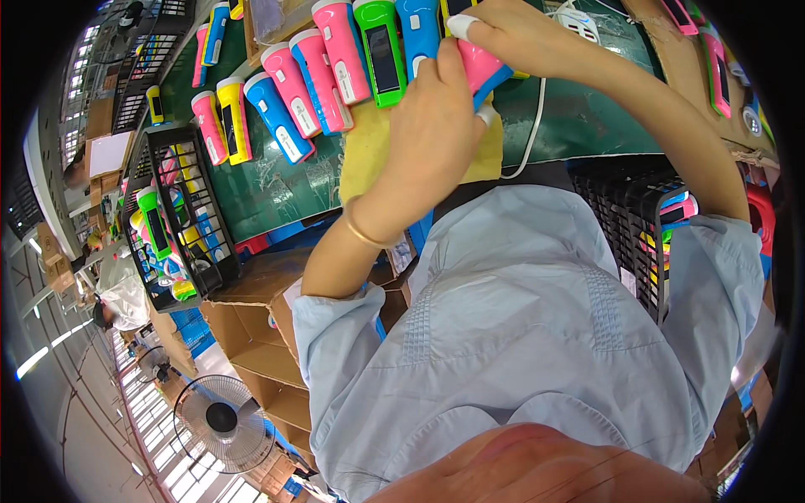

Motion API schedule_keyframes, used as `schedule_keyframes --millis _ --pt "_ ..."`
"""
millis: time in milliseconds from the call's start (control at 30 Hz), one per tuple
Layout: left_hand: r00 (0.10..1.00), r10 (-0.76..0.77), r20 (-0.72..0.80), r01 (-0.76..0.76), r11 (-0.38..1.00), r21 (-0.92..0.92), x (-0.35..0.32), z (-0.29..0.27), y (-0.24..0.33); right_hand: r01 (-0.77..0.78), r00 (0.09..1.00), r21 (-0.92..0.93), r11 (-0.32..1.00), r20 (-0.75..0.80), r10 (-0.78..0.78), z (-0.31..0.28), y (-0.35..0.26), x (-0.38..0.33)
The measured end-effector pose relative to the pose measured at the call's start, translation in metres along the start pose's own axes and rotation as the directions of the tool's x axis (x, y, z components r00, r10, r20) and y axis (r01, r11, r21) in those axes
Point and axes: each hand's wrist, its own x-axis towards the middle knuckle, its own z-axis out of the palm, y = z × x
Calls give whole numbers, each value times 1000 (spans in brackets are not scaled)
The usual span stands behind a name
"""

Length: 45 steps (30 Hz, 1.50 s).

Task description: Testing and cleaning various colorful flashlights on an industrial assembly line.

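Observation:
Between my two hands is a pink and blue flashlight (485,74), lying over a yellow cloth (362,155). My left hand (432,130) is closed on its near left side, fingers bent, partly hiding it. From the upper right my right hand (524,38) grips its far end, and white wrapping covers a fingertip. Left of my hands lies a slanted row of flashlights, including a green one (380,54) with a dark panel, a blue one (417,33), a pink one (341,50) and a blue one (278,117) with a white switch.
A green worktop (579,126) carries the row, and a white cable (534,126) crosses it. Black crates with flashlights stand at the left (201,218) and right (620,214). Cardboard (679,63) with more flashlights lies at far right. A fan (222,419) stands lower left.

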Motion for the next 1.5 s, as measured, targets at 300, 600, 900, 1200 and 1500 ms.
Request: schedule_keyframes --millis 300,600,900,1200,1500 --pt "929 -94 358 292 782 -550 2 -3 -1 -3 1000 57 998 17 2 4 5 -5" --pt "886 -279 369 360 -86 -929 8 -8 -11 -304 951 554 775 126 283 -20 -2 -22" --pt "917 -335 218 21 -503 -864 38 -18 0 -169 983 826 538 103 151 46 -14 -51" --pt "606 -773 -188 -123 142 -982 39 22 9 -145 974 907 395 61 219 63 -6 -48" --pt "845 -412 340 -28 -670 -742 47 4 -28 -314 949 927 206 303 81 61 4 -42"
